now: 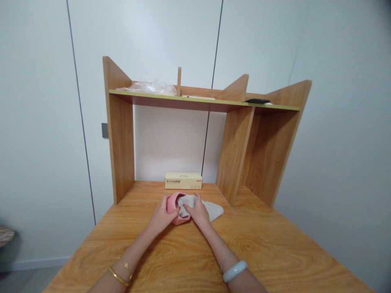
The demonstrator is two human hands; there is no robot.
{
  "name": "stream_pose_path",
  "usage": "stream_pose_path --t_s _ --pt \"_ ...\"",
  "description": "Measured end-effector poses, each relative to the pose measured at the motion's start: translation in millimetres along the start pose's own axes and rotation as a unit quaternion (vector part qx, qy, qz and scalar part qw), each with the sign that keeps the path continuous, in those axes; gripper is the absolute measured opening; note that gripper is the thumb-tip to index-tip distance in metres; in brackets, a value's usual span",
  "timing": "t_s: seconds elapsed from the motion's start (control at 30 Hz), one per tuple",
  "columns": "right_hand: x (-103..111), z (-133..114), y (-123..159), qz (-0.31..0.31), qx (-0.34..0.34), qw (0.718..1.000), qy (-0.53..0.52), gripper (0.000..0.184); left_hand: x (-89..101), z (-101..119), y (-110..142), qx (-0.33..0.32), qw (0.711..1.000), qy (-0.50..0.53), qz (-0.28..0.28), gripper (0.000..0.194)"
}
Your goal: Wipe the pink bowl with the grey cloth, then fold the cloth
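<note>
A pink bowl [172, 201] is tilted on its side above the wooden desk, its opening facing right. My left hand [162, 215] grips its left side, with the thumb at the near rim. In my right hand [199, 211] a light grey cloth [215, 210] is bunched, and part of it reaches into the bowl's mouth. The cloth's loose end trails to the right, behind my right wrist. The inside of the bowl is mostly hidden by the cloth and fingers.
Behind the bowl stands a cream cling film box [183, 181]. A wooden shelf unit [236, 152] rises at the desk's back, its upper board bearing a clear plastic bag [154, 88] and a flat black object [257, 101]. The desk top [183, 256] extends towards me.
</note>
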State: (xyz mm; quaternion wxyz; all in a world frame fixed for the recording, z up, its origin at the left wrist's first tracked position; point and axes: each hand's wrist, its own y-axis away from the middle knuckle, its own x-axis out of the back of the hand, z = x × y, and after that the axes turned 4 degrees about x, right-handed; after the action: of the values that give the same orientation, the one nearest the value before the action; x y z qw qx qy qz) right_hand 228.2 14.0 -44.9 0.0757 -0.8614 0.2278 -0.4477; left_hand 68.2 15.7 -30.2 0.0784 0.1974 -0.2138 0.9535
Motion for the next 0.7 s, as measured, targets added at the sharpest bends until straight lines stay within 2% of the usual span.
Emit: stream_pose_path --t_s 0.13,0.23,0.37,0.47,0.57,0.7 --pt "9 -7 5 0.006 0.006 0.996 0.09 0.058 -0.2 4 2 -0.005 0.999 -0.033 -0.014 0.043" --pt "14 -10 9 0.022 0.05 0.989 0.135 0.054 -2.6 6 4 -0.024 0.999 -0.026 -0.032 0.045" --pt "17 -10 10 0.047 0.115 0.982 0.143 0.053 -5.7 8 6 -0.04 0.999 -0.019 -0.031 0.051" --pt "15 -6 7 0.042 0.089 0.988 0.122 0.053 -6.8 8 7 -0.038 0.998 -0.026 -0.031 0.054" --pt "11 -1 5 -0.001 0.042 0.994 0.098 0.047 -7.1 7 8 -0.033 0.999 -0.029 -0.024 0.054" --pt "9 2 6 -0.045 0.014 0.996 0.081 0.039 -5.7 7 8 -0.022 0.999 -0.04 -0.029 0.051"
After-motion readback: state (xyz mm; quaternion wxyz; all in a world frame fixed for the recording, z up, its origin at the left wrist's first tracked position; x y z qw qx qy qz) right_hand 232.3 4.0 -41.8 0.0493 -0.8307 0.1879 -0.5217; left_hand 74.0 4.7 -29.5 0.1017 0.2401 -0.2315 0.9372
